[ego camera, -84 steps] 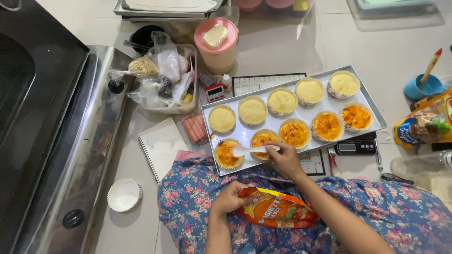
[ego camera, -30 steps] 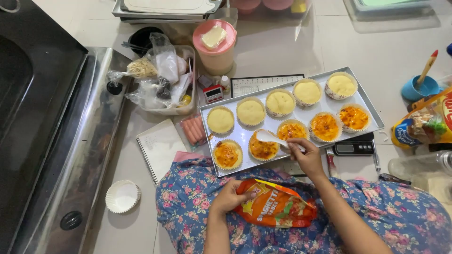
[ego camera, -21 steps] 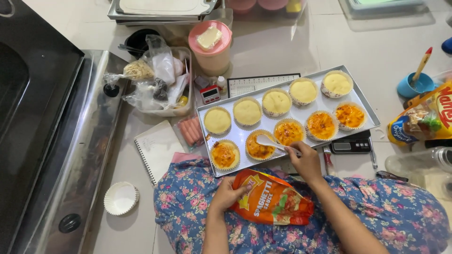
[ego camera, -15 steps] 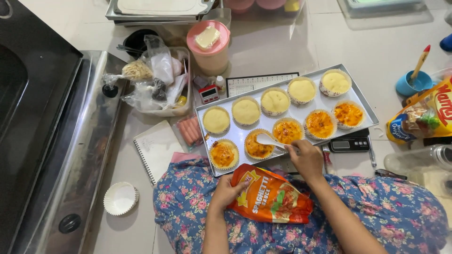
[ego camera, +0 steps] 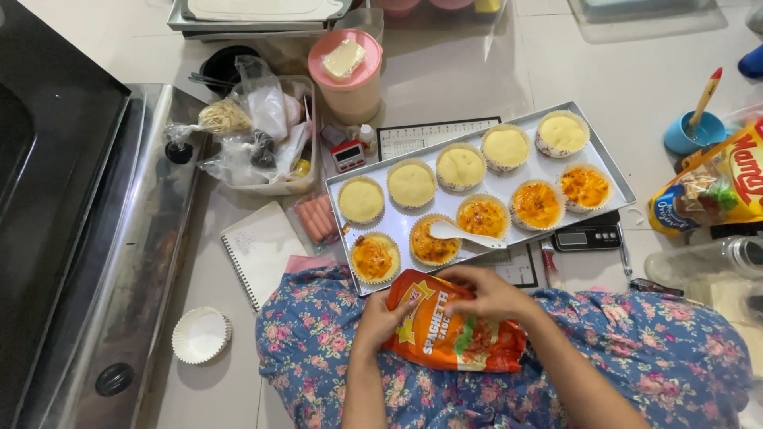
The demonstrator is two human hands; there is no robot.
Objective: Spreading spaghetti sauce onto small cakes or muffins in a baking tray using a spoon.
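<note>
Glossy orange sauce pouch (ego camera: 453,334) lies on the floral lap, left hand (ego camera: 380,318) and right hand (ego camera: 486,292) both clamped on it, below metal tray (ego camera: 548,171) where white spoon (ego camera: 465,233) rests.

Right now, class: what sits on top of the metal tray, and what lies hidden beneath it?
On the metal tray: ten paper cups, five sauce-topped, and a white spoon resting on one. A ruled sheet and a scale poke out beneath; the rest is covered.
</note>
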